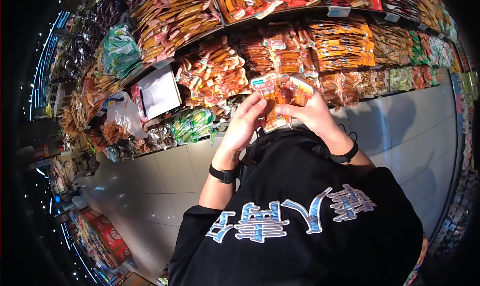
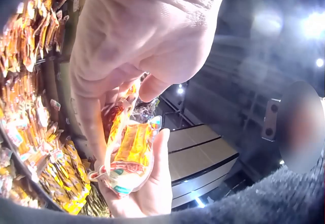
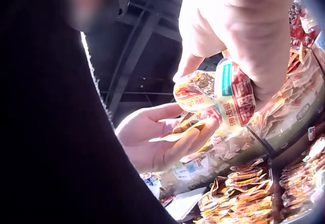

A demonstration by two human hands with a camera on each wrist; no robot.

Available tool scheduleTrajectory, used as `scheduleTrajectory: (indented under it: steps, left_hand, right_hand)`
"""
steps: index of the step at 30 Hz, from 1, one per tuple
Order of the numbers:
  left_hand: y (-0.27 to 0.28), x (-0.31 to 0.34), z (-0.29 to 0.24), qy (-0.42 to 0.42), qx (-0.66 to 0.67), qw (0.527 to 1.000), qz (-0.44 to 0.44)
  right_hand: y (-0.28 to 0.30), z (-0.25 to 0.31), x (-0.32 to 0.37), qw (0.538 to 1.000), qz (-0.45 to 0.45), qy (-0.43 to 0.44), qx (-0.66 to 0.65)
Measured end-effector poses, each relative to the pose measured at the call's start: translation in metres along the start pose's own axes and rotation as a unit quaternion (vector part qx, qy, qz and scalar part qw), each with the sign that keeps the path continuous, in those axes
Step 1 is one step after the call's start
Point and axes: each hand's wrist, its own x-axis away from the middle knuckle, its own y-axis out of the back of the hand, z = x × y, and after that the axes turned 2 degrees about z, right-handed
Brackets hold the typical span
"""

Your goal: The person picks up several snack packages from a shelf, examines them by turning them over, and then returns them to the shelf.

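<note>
In the head view my left hand [image 1: 249, 117] grips a clear snack packet [image 1: 270, 108] with orange-brown food inside and a red-and-white label, thumb on its front. My right hand [image 1: 314, 115] holds another such packet [image 1: 301, 92] right beside it, its thumb reaching over to the first. Seen from the right wrist, the right hand [image 3: 244, 31] has fingers curled behind a packet with red print and a teal patch [image 3: 236, 94]; the left hand [image 3: 157, 140] pinches a packet [image 3: 190, 125] just below. The left wrist view shows orange strips inside a packet [image 2: 133, 145] between both hands.
Slanted shelves hold rows of packets, including yellow-orange ones [image 1: 342, 43] and a brown heap [image 1: 212, 73] behind the hands. A white board [image 1: 159, 91], a clear plastic bag [image 1: 125, 116] and green packets [image 1: 192, 125] lie to the left. Tiled floor [image 1: 165, 168] spreads below the shelves.
</note>
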Motion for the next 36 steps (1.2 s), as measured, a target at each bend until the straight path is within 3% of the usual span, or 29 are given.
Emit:
scheduleTrajectory:
  steps: [4, 5, 7, 8, 10, 13, 16, 19, 22, 23, 27, 30, 31, 34, 36]
  left_hand:
    - [-0.047, -0.006, 0.025, -0.024, -0.027, 0.999, 0.036]
    - [-0.059, -0.007, 0.031, -0.034, -0.031, 0.998, 0.044]
    - [-0.087, -0.008, 0.039, -0.08, -0.034, 0.994, 0.061]
    - [-0.093, -0.009, 0.046, -0.061, -0.043, 0.996, 0.054]
    - [-0.1, -0.011, 0.058, -0.025, -0.063, 0.997, 0.041]
    - [-0.131, -0.009, 0.067, -0.058, -0.035, 0.997, 0.034]
    - [-0.144, -0.008, 0.073, -0.075, -0.054, 0.993, 0.079]
    - [-0.153, -0.004, 0.072, -0.054, -0.115, 0.984, 0.124]
    - [-0.162, 0.002, 0.073, -0.026, -0.161, 0.976, 0.147]
    - [-0.16, 0.004, 0.075, -0.009, -0.148, 0.977, 0.153]
    - [-0.156, 0.013, 0.079, -0.026, -0.109, 0.988, 0.11]
    - [-0.141, 0.019, 0.08, -0.076, -0.066, 0.988, 0.113]
    - [-0.133, 0.021, 0.079, -0.057, -0.058, 0.992, 0.098]
    - [-0.124, 0.022, 0.078, -0.138, 0.07, 0.988, -0.019]
    - [-0.105, 0.019, 0.078, -0.161, 0.085, 0.982, -0.054]
  right_hand:
    - [0.032, 0.006, 0.029, 0.986, -0.021, 0.089, 0.139]
    - [0.039, 0.015, 0.045, 1.0, 0.003, 0.014, 0.005]
    - [0.059, 0.013, 0.061, 0.991, -0.012, 0.066, 0.112]
    - [0.068, 0.013, 0.068, 0.982, -0.02, 0.092, 0.165]
    - [0.079, 0.025, 0.087, 0.994, -0.008, 0.058, 0.093]
    - [0.097, 0.031, 0.108, 0.997, -0.013, 0.069, -0.033]
    - [0.112, 0.045, 0.123, 0.997, -0.029, 0.035, -0.057]
    - [0.121, 0.054, 0.129, 0.997, -0.066, 0.015, 0.022]
    - [0.121, 0.047, 0.126, 0.978, -0.091, 0.123, 0.144]
    - [0.122, 0.041, 0.126, 0.979, -0.101, 0.111, 0.139]
    - [0.124, 0.046, 0.129, 0.99, -0.068, 0.057, 0.106]
    - [0.116, 0.046, 0.125, 0.989, -0.123, 0.059, 0.052]
    - [0.115, 0.05, 0.126, 0.992, -0.106, 0.031, 0.058]
    - [0.101, 0.053, 0.121, 0.997, -0.024, -0.017, 0.065]
    - [0.094, 0.041, 0.115, 0.993, 0.025, -0.014, 0.111]
